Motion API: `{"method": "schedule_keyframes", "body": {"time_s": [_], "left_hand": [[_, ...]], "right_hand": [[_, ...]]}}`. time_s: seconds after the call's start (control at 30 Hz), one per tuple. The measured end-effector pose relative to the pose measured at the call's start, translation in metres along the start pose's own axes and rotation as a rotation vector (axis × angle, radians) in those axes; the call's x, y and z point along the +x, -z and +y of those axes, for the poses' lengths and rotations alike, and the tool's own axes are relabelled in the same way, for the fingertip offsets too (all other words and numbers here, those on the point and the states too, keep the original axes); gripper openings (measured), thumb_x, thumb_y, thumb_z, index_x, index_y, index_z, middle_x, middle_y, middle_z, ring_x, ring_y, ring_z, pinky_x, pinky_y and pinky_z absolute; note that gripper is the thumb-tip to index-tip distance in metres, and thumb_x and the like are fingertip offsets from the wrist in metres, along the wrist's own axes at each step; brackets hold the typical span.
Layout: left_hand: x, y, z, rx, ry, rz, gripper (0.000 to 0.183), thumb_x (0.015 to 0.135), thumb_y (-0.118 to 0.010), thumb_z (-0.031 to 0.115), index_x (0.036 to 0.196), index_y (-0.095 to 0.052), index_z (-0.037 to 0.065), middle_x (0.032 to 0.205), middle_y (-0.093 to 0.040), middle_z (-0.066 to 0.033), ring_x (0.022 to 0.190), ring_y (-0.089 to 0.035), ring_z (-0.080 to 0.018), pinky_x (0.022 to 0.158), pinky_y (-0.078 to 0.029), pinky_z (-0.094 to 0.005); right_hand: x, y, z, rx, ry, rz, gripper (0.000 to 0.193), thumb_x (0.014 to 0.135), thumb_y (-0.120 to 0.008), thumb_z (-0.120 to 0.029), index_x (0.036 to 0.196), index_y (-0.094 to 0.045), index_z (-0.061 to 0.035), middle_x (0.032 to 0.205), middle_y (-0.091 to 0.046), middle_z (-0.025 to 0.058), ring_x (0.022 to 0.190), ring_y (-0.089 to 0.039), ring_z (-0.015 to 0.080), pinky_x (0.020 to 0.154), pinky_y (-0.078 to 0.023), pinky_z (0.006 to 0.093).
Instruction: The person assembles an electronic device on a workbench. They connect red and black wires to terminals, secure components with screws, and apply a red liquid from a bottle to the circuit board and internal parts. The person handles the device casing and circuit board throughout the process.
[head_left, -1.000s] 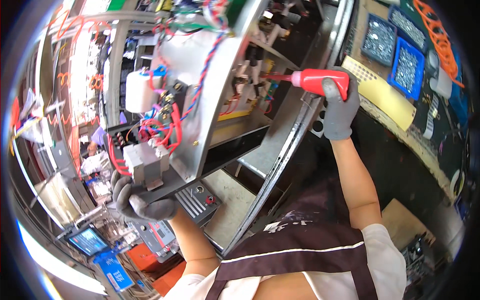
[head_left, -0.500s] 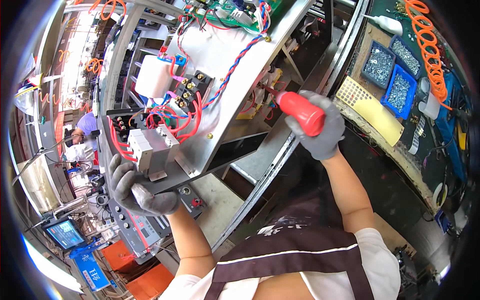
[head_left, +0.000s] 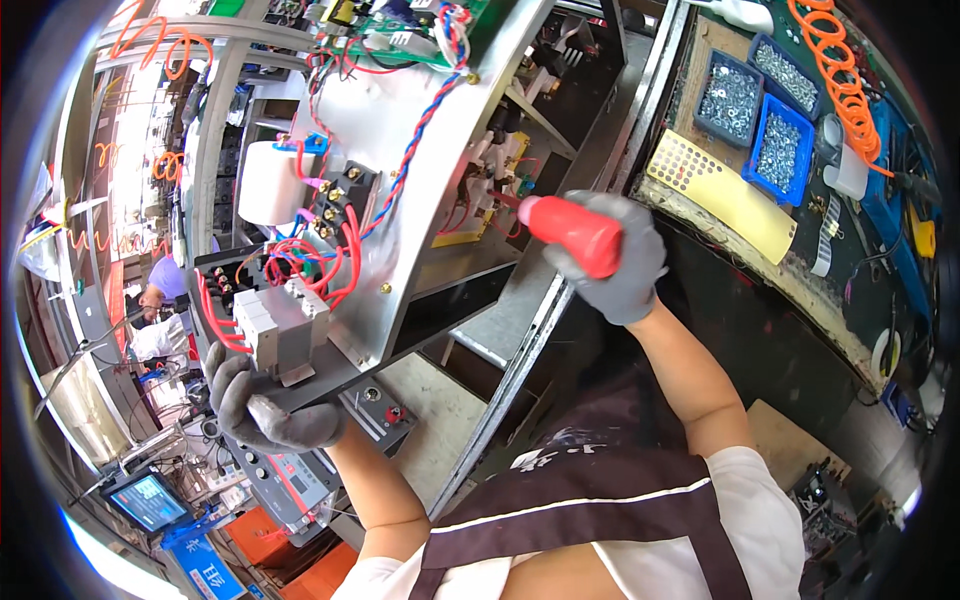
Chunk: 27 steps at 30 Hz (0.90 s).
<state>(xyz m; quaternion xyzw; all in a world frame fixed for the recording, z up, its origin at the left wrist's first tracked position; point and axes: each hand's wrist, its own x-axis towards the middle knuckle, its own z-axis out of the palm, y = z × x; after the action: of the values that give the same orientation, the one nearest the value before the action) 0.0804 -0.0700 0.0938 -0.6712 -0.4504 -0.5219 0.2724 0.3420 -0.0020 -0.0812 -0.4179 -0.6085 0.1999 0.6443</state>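
Note:
My right hand (head_left: pixel 618 262), in a grey glove, is closed around a red squeeze bottle (head_left: pixel 575 235). The bottle's thin dark nozzle points left, into the open side of a metal chassis (head_left: pixel 400 290); I cannot tell whether the tip touches anything inside. My left hand (head_left: pixel 265 405), also gloved in grey, has its fingers curled at the chassis's dark lower left edge, beside a light grey block-shaped electrical part (head_left: pixel 280 330). On the chassis panel are a white cylinder (head_left: pixel 270 183), a black terminal block (head_left: pixel 342 205) with red wires, and a green circuit board (head_left: pixel 440 40).
At the right, a workbench carries blue bins (head_left: pixel 780 150) of small metal hardware, a yellow perforated sheet (head_left: pixel 720 195), a white squeeze bottle (head_left: pixel 740 12) and an orange coiled hose (head_left: pixel 840 80). A metal rail (head_left: pixel 530 340) runs beside me. Lower left stand a control box (head_left: pixel 290 480) and a screen (head_left: pixel 148 500).
The view has shifted, so the chassis and both hands appear further left. The right hand still holds the red bottle toward the chassis interior, and the left remains at the chassis edge.

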Motion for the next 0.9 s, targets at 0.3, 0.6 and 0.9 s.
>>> {"method": "schedule_keyframes", "body": {"time_s": [0.3,0.6,0.9], "left_hand": [[-0.003,0.008,-0.003,0.04,0.018,-0.013,0.044,0.086,-0.039,0.043,0.092,-0.051,0.001,0.092,-0.055,-0.015,0.103,-0.053,-0.0385,0.093,-0.04,-0.0547],[-0.003,0.013,-0.004,0.004,0.051,0.025,0.032,0.078,-0.043,0.027,0.091,-0.053,0.001,0.097,-0.056,-0.0178,0.1,-0.053,-0.0327,0.093,-0.04,-0.0496],[-0.001,0.02,-0.008,0.068,0.016,-0.073,0.037,0.087,-0.042,0.036,0.094,-0.053,0.0,0.103,-0.057,-0.0167,0.101,-0.054,-0.0307,0.095,-0.041,-0.0474]], "right_hand": [[-0.022,0.018,0.06,0.408,-0.812,0.435,0.039,0.077,-0.072,-0.021,0.105,-0.054,-0.0007,0.095,-0.057,0.0062,0.083,-0.057,0.0133,0.067,-0.051,0.0263],[-0.026,0.005,0.094,0.553,-0.876,0.454,0.033,0.079,-0.073,-0.018,0.102,-0.056,-0.0019,0.097,-0.057,0.0043,0.088,-0.054,0.0109,0.08,-0.046,0.0268],[-0.008,0.007,0.093,0.727,-0.921,0.365,0.036,0.079,-0.07,-0.024,0.104,-0.057,-0.0023,0.095,-0.059,0.0055,0.085,-0.057,0.0124,0.078,-0.048,0.0272]]}}
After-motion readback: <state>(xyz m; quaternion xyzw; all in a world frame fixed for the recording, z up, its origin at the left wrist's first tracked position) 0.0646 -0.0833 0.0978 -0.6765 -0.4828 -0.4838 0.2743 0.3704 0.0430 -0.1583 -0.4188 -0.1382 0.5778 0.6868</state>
